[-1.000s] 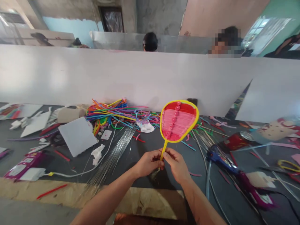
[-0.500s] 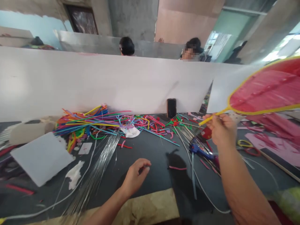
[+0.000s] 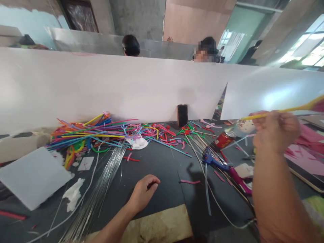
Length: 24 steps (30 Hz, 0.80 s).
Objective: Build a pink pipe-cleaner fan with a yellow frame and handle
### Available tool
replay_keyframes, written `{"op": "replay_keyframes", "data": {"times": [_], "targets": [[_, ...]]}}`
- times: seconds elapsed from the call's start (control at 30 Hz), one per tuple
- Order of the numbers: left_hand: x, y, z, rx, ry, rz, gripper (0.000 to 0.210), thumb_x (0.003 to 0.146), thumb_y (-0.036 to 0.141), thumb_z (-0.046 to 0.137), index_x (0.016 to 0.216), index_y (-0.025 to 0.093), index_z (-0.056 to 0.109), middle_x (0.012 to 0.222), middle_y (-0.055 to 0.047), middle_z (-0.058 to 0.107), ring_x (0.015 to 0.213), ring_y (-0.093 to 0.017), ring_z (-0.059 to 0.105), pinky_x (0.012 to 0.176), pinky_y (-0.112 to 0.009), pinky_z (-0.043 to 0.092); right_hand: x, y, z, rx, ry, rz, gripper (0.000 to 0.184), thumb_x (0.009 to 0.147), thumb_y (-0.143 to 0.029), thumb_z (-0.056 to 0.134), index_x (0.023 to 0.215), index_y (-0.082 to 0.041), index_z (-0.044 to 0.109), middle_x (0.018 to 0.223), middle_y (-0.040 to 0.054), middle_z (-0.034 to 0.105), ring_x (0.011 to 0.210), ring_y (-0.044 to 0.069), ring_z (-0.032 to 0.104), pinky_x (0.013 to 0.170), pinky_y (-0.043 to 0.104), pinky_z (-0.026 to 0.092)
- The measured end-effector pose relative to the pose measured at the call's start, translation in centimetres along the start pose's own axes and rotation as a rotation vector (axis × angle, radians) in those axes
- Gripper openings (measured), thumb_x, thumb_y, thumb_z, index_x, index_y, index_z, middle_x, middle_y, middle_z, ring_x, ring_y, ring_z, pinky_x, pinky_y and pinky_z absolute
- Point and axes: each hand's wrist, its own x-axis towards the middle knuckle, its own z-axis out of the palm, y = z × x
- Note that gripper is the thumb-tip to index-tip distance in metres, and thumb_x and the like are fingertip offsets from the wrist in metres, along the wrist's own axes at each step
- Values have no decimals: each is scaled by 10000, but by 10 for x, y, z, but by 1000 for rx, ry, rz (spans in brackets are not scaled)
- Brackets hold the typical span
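My right hand [image 3: 275, 131] is closed round the yellow stem [image 3: 255, 116] of a pink petal-shaped piece [image 3: 319, 105] with a yellow edge. Most of that piece is cut off by the right edge of the view. The stem's free end points left, above a red drink can [image 3: 224, 139]. Low over the dark table [image 3: 157, 162], my left hand [image 3: 143, 192] has its fingers curled towards the thumb, with nothing visible in them. A blue and magenta glue gun [image 3: 215, 162] lies between my hands, nearer the right arm.
A pile of coloured pipe cleaners [image 3: 83, 130] lies at the back left, beside a bundle of thin wires [image 3: 111, 172]. A phone [image 3: 182, 115] leans on the white partition [image 3: 141, 87]. A white board [image 3: 34, 179] lies left; a white cord [image 3: 215, 200] curves across the right. Two people sit beyond.
My right hand has moved right and turned, carrying the pink petal-shaped piece mostly out of view. The red can now shows more fully. My left hand has hardly moved; the view has shifted slightly.
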Motion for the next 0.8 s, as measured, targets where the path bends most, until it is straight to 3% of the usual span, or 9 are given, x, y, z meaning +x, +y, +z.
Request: {"op": "replay_keyframes", "data": {"times": [0.1, 0.27, 0.63, 0.8], "targets": [[0, 0, -1, 16, -11, 13, 175, 834, 212, 466, 868, 209, 637, 902, -24, 671, 837, -153, 614, 771, -258, 457, 3, 1, 2, -11, -2, -106, 106, 746, -183, 647, 701, -169, 553, 584, -3, 641, 518, 127, 634, 576, 303, 544], [0, 0, -2, 28, -29, 16, 168, 842, 221, 465, 865, 207, 630, 909, -28, 669, 841, -156, 616, 776, -259, 456, 7, -5, 8, -7, -24, -117, 172, 756, -194, 669, 679, -176, 516, 554, -15, 615, 478, 110, 600, 519, 267, 504], [0, -3, -2, 50, -46, 33, 172, 840, 196, 460, 869, 209, 629, 917, -28, 670, 858, -158, 619, 781, -255, 452, 21, -15, 20, -39, -52, -173, 110, 705, -103, 609, 647, -178, 553, 519, -29, 590, 417, 89, 519, 504, 262, 446], [1, -2, -2, 64, -37, 33, 166, 828, 185, 470, 858, 208, 632, 895, -25, 670, 844, -158, 622, 764, -253, 454, 24, -18, 24, -186, -11, -247, 107, 675, -91, 640, 611, -165, 595, 510, -21, 574, 404, 95, 495, 491, 272, 422]]}}
